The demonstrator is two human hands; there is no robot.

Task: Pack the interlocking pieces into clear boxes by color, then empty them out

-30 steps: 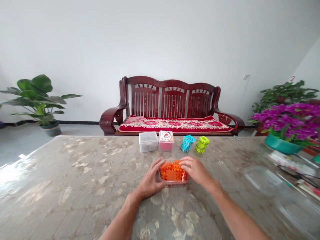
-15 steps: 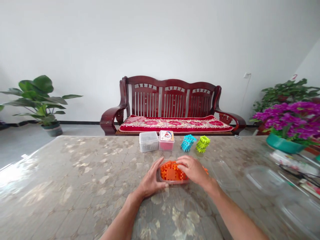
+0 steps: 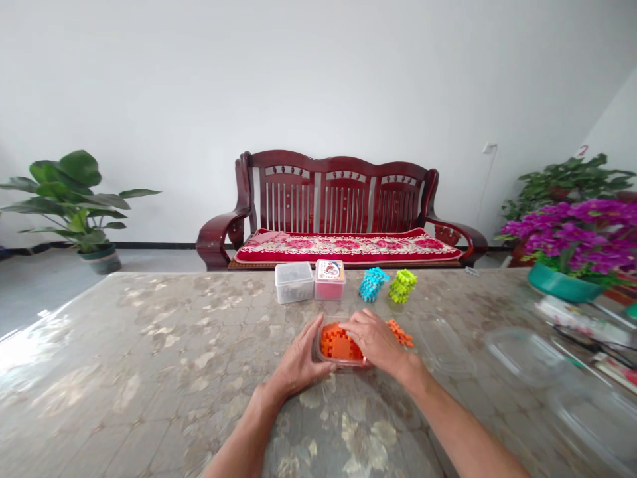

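I find the clear container (image 3: 343, 364) on the counter (image 3: 199, 398), long axis roughly parallel to the far edge. My left hand (image 3: 297, 362) holds its left end. My right hand (image 3: 374, 343), nearer its right end, touches the orange bricks (image 3: 341, 348); grip narrow, contents hidden. An orange piece (image 3: 401, 334) lies just right.
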